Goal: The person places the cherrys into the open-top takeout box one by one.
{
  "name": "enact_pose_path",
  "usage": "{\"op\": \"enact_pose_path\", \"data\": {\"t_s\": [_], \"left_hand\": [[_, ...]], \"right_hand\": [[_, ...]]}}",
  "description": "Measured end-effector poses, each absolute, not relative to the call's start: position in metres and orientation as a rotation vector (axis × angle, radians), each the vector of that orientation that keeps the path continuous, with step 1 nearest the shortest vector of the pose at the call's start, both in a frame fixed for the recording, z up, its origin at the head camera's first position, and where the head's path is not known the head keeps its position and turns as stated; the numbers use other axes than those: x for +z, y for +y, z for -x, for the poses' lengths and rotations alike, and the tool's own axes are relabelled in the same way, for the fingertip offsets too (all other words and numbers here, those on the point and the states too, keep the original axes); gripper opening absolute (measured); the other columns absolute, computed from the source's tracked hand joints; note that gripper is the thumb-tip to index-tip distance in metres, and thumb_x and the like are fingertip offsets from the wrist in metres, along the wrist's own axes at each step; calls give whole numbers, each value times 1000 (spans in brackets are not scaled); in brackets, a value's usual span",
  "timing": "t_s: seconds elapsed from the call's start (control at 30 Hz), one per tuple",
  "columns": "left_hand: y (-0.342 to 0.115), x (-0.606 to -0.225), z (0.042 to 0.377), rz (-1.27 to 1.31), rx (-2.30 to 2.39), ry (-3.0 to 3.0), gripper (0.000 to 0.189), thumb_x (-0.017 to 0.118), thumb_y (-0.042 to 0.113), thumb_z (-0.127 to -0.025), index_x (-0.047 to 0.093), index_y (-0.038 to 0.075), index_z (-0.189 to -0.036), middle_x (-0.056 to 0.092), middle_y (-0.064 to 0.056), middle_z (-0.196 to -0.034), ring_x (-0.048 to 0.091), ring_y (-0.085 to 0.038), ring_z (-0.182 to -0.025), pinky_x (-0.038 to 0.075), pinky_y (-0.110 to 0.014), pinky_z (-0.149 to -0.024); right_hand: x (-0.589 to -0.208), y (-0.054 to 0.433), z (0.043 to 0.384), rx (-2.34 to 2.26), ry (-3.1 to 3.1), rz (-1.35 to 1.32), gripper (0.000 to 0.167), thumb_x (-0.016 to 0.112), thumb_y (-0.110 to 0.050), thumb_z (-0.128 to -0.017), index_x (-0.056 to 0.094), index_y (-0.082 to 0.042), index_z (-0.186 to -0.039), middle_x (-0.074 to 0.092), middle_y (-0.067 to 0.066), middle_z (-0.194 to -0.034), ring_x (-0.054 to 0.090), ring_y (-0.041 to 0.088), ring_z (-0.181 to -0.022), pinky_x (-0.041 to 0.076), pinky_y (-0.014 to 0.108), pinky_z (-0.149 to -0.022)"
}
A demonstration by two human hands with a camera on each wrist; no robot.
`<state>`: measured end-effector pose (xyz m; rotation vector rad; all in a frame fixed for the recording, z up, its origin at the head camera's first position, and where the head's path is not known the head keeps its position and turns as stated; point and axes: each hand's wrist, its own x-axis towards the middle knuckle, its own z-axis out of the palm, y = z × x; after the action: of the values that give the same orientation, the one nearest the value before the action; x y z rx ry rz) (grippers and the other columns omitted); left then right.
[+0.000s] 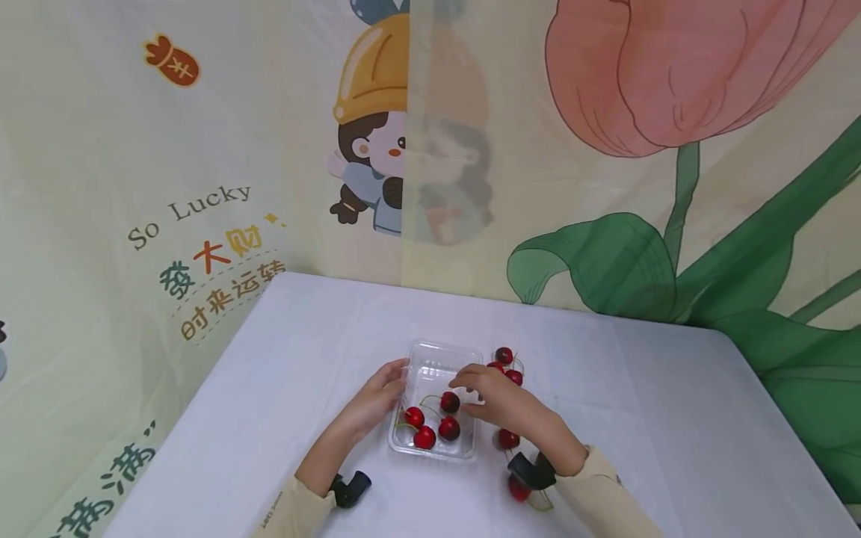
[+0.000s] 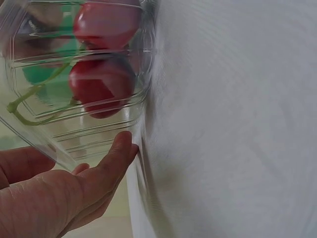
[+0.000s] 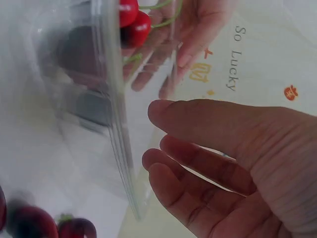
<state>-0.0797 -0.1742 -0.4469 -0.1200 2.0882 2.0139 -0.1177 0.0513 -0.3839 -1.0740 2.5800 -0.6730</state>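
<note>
A clear plastic box [image 1: 430, 451] stands on the white table, with several red cherries [image 1: 449, 429] on green stems in its near half. My left hand [image 1: 373, 400] rests at the box's left side. In the left wrist view its straight fingers [image 2: 111, 161] lie along the ribbed wall, thumb near the rim. Over the right rim hovers my right hand [image 1: 501, 400], fingers loosely bent. The right wrist view shows a gap between its thumb and fingers [image 3: 168, 186], with nothing held there.
To the right of the box lie more cherries [image 1: 514, 376], partly behind my right hand. Another cherry [image 1: 518, 489] sits by my right wrist, near the black wrist camera [image 1: 531, 471]. A printed cloth backdrop [image 1: 457, 261] hangs along the table's far edge.
</note>
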Motion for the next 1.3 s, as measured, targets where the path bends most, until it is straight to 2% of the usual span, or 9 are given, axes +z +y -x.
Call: {"op": "enact_pose_path", "data": {"t_s": [0.13, 0.3, 0.5, 0.77, 0.93, 1.13, 1.3], "left_hand": [[-174, -447, 81, 129, 2006, 2087, 47, 40, 11, -103, 32, 0, -148, 32, -29, -150, 29, -46, -140, 31, -58, -111], [-173, -447, 81, 140, 1986, 2100, 47, 41, 12, -103, 32, 1, -148, 32, -28, -150, 29, -46, -140, 32, -58, -110], [-174, -448, 81, 145, 1985, 2105, 47, 41, 13, -104, 32, 2, -148, 32, -28, -150, 29, -45, -140, 32, -58, -110], [-174, -448, 81, 141, 1978, 2108, 47, 40, 13, -104, 32, 1, -148, 32, -28, -150, 29, -44, -140, 33, -58, -110], [-174, -449, 82, 142, 1973, 2101, 47, 41, 14, -104, 32, 2, -148, 32, -27, -150, 30, -44, -140, 32, -57, -110], [-174, -446, 82, 148, 1972, 2088, 47, 42, 14, -104, 32, 3, -149, 31, -27, -152, 29, -44, -141, 32, -57, -110], [-174, -446, 82, 156, 1972, 2086, 47, 41, 15, -104, 32, 3, -149, 30, -27, -152, 28, -44, -141, 32, -57, -110]], "right_hand": [[-377, 63, 119, -665, 2615, 1073, 32, 76, 0, -81, 69, 0, -113, 65, 17, -113, 64, 30, -96, 60, 33, -74], [-372, 83, 118, -697, 2651, 1097, 31, 76, 1, -80, 70, 0, -111, 66, 16, -105, 61, 23, -83, 55, 20, -65], [-375, 106, 114, -706, 2651, 1044, 30, 76, 0, -81, 69, 0, -110, 67, 14, -105, 58, 17, -79, 55, 23, -64], [-391, 139, 104, -721, 2614, 823, 31, 78, -3, -80, 70, -1, -109, 67, 11, -102, 56, 12, -76, 51, 17, -61], [-402, 162, 98, -746, 2527, 851, 29, 77, -9, -81, 70, -3, -109, 67, 7, -101, 54, 6, -74, 51, 19, -61], [-412, 183, 89, -828, 2377, 925, 28, 78, -21, -83, 72, -8, -107, 66, 0, -100, 54, 6, -76, 51, 23, -62], [-422, 192, 87, -838, 2369, 943, 26, 78, -21, -83, 72, -10, -106, 65, -3, -100, 54, 5, -77, 52, 23, -62]]}}
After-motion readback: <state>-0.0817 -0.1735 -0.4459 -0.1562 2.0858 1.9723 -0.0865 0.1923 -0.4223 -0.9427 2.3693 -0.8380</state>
